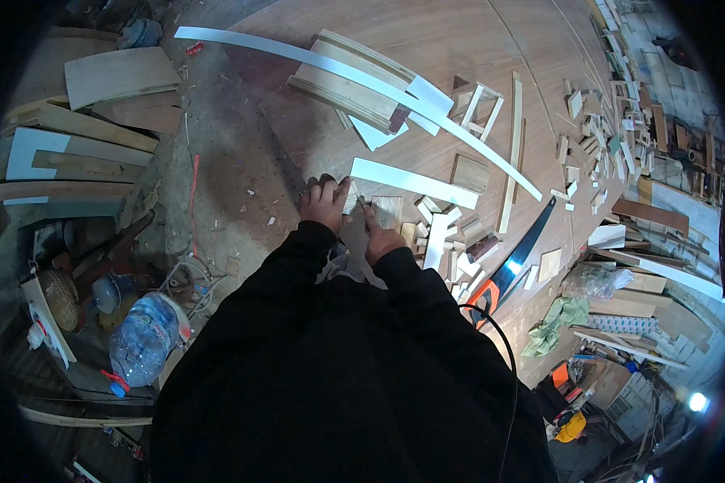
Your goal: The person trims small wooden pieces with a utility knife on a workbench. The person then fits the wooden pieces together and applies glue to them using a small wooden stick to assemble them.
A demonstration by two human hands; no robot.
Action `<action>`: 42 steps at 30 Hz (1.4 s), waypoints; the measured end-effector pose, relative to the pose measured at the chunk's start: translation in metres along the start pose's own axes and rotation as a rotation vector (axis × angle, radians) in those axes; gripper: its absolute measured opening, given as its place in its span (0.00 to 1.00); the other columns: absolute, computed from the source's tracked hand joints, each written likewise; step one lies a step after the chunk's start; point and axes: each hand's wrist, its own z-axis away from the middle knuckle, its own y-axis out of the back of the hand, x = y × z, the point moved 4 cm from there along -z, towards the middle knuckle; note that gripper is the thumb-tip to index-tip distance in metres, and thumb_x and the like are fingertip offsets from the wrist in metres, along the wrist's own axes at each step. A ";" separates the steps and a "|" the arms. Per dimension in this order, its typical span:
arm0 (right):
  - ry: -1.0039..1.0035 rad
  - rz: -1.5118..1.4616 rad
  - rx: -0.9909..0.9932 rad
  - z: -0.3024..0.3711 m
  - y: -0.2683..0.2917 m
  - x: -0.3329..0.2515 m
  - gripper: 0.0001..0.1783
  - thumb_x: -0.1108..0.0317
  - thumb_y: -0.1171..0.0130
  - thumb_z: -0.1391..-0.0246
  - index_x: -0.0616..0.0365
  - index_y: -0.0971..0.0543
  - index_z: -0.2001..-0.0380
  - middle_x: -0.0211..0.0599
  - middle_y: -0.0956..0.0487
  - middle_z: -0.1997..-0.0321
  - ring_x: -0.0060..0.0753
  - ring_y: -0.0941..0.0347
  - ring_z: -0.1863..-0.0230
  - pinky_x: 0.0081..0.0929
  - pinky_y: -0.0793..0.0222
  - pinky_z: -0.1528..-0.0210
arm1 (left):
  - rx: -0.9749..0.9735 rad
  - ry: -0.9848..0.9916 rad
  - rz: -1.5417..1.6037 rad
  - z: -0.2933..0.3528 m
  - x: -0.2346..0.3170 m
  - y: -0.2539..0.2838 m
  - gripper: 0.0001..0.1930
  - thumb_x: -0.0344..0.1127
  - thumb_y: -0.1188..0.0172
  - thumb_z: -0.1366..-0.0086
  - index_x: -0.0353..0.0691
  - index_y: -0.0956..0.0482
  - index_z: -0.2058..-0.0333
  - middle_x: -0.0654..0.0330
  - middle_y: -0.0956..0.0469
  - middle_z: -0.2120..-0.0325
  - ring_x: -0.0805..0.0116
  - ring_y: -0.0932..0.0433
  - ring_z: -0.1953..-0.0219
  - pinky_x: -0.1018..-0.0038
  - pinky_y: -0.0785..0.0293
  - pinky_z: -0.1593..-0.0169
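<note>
My left hand (324, 204) is at the edge of the work board, fingers bent and closed against a small pale wood piece (350, 198). Close to its right, my right hand (383, 241) grips a thin, dark-tipped hand tool (362, 203), index finger stretched along it. The tip points at the small piece; whether it touches, I cannot tell. Too little of the tool shows to name its kind. A square wood block (387, 211) lies just right of the tool. Beyond both hands rests a white strip (415, 183).
A handsaw (509, 270) with an orange and black handle lies to the right, near several wood offcuts (463, 241). A long white strip (362, 78) crosses a grooved wood panel (350, 71). On the left stands a large plastic water bottle (143, 338). A black cable (507, 354) runs by my right arm.
</note>
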 end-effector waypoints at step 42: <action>0.258 -0.245 0.419 0.027 0.035 0.029 0.39 0.72 0.52 0.46 0.40 0.53 0.33 0.61 0.23 0.65 0.61 0.25 0.69 0.50 0.29 0.66 | 0.164 0.089 0.231 0.002 -0.014 0.021 0.38 0.45 0.32 0.55 0.41 0.35 0.44 0.46 0.34 0.50 0.49 0.35 0.48 0.58 0.37 0.46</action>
